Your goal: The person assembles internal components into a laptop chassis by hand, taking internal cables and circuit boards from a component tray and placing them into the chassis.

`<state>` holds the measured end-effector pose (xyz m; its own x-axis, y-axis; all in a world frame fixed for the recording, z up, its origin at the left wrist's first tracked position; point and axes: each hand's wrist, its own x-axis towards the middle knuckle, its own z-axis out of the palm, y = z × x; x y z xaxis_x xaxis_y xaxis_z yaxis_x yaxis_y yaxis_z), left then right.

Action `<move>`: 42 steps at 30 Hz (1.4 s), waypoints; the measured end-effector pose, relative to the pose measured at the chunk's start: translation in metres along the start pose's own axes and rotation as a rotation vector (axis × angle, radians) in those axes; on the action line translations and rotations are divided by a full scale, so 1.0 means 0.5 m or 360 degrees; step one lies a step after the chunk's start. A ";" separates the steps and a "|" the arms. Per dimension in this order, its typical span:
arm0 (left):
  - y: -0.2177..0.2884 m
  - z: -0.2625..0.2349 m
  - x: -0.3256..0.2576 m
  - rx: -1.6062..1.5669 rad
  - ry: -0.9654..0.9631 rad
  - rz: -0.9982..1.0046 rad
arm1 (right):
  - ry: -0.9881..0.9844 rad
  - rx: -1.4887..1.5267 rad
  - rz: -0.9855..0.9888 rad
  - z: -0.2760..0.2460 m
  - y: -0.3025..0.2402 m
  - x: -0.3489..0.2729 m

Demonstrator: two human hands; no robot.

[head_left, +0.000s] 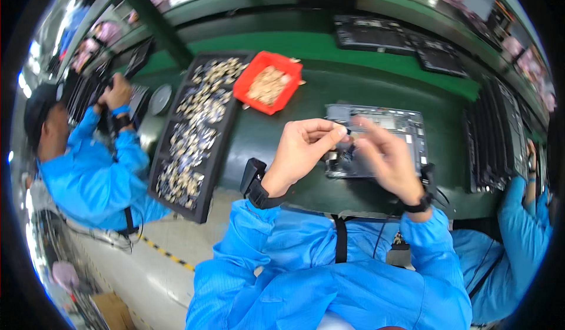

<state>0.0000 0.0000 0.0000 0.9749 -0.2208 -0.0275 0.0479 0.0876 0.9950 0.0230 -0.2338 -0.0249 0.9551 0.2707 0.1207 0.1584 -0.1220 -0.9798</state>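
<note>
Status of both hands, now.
Left hand: closed, pinching a small black part.
Right hand: blurred over the opened laptop base; whether it holds anything cannot be told.

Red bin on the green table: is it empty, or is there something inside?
Not empty: many pale tan pieces lie in the red bin, with its walls showing around them. What they are, I cannot tell.

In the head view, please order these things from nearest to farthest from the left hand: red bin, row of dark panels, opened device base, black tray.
1. Opened device base: overlapped in view by the left hand.
2. Red bin: beyond, slightly left.
3. Black tray: farther left.
4. Row of dark panels: far right.
</note>
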 end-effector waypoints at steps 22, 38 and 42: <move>0.021 -0.029 0.060 0.1429 0.0571 0.1137 | -0.0117 -0.0268 -0.0610 0.042 -0.071 0.092; -0.014 -0.054 0.091 0.1370 0.0591 0.1277 | -0.0296 -0.0405 -0.0146 0.068 -0.062 0.151; 0.000 -0.062 0.089 0.1358 0.0466 0.1308 | -0.0220 -0.0421 -0.0365 0.069 -0.054 0.146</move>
<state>0.0498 0.0201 -0.0042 0.6650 -0.1630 0.7288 -0.6567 -0.5923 0.4667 0.0799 -0.1779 0.0049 0.8472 0.4439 0.2919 0.4409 -0.2809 -0.8524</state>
